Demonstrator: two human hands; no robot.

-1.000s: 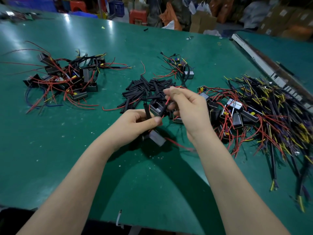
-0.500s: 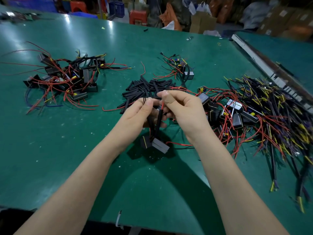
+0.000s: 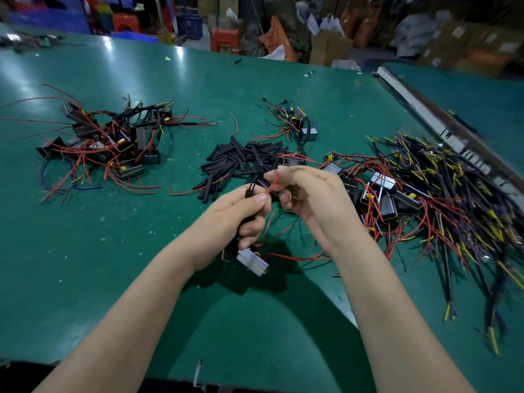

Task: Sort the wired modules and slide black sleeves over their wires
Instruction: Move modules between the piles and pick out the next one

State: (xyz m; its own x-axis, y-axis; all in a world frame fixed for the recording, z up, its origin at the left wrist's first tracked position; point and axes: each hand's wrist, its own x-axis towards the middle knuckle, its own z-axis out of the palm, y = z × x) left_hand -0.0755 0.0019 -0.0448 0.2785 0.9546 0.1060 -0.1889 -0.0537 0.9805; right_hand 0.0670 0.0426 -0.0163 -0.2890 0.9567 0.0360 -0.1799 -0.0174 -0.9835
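My left hand (image 3: 232,219) grips a black sleeve (image 3: 251,191) between thumb and forefinger, above the table's middle. A grey wired module (image 3: 253,261) hangs below that hand on its wires. My right hand (image 3: 314,199) pinches the tip of the module's red wire (image 3: 272,185) right beside the sleeve's top. A heap of loose black sleeves (image 3: 241,163) lies just behind my hands. One pile of wired modules (image 3: 113,146) sits at the left, and a larger tangle of modules and wires (image 3: 431,199) at the right.
A small cluster of modules with black wires (image 3: 295,123) lies beyond the sleeve heap. The green table (image 3: 113,265) ends at a metal rail (image 3: 419,109) on the right. Boxes, crates and red stools stand past the far edge.
Both hands have lifted slightly with the module. My right hand has drawn the red wire's tip up beside the sleeve held in my left hand.
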